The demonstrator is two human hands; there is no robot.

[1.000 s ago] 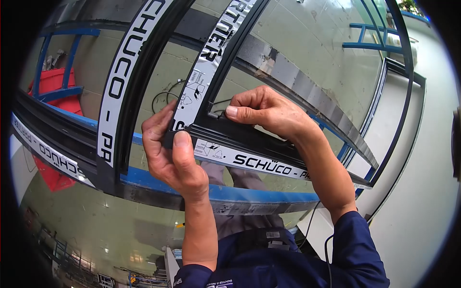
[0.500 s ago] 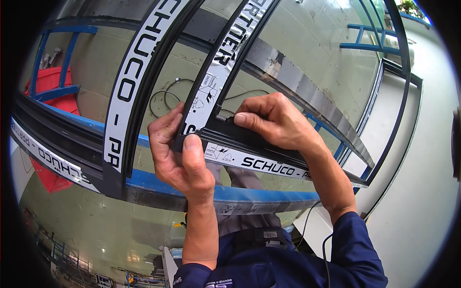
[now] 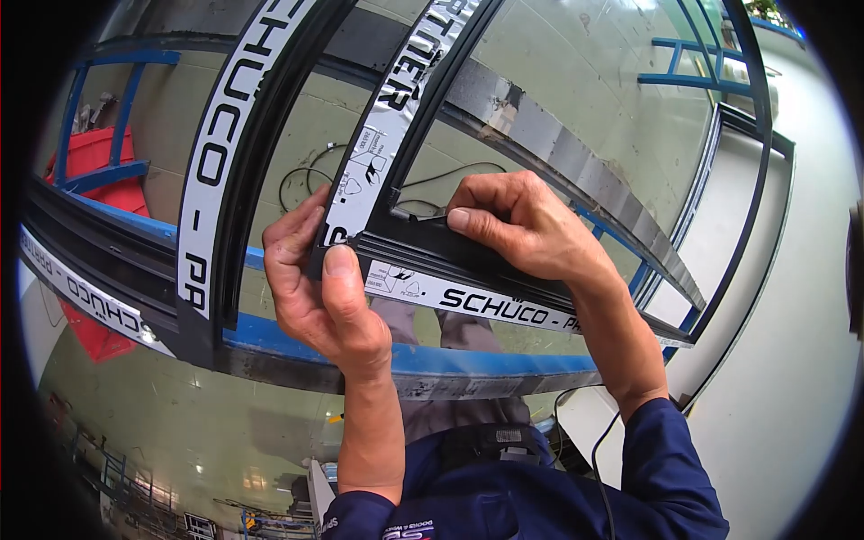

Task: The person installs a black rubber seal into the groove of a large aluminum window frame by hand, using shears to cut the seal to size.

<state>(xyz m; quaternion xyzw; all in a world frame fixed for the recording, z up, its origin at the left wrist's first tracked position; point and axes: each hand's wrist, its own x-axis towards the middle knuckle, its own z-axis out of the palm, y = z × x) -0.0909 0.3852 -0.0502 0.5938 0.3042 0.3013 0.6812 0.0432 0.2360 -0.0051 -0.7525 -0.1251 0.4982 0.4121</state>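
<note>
A black window sash frame (image 3: 423,241) with white printed protective film lies across the view, one corner pointing toward me. My left hand (image 3: 328,310) is closed around that corner, thumb on top of the film and fingers wrapped over the far side. My right hand (image 3: 526,229) grips the lower profile just right of the corner, its thumb pressed on the black inner edge and its fingers curled. A small grey piece (image 3: 405,214) shows in the inner corner, left of the right thumb. Whatever lies under the right fingers is hidden.
A second black frame (image 3: 216,171) with the same film stands to the left. Beneath runs a blue support rail (image 3: 486,363). A grey-topped beam (image 3: 576,153) crosses behind. Also around are a red container (image 3: 103,162), a cable (image 3: 310,175) and a white surface (image 3: 801,270).
The sash corner and my left hand have shifted slightly left in view. My right hand stays nearly in place, so its thumb sits a little farther from the corner.
</note>
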